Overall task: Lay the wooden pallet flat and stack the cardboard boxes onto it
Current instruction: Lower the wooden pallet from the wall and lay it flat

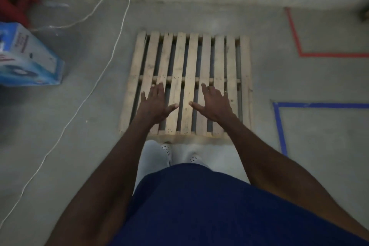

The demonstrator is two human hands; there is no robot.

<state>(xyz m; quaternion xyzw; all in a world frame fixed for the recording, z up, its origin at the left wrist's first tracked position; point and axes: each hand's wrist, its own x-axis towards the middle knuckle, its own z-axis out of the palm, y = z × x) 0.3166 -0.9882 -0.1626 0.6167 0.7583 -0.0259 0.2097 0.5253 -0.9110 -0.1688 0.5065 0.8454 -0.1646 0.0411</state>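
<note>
The pale slatted wooden pallet (189, 84) lies flat on the grey concrete floor (89, 116), just ahead of the person's feet. The 2 hands, left (154, 103) and right (214, 104), spread open above its slats, holding nothing. A blue printed cardboard box (28, 58) sits well apart at left.

Showing 1 wooden pallet (189, 84) lying flat with 9 top slats, 1 blue box (28, 58) sitting left, 2 hands: left hand (155, 104), right hand (213, 104), 1 white cord (111, 54), 2 tape outlines: red tape (297, 46), blue tape (279, 126).
</note>
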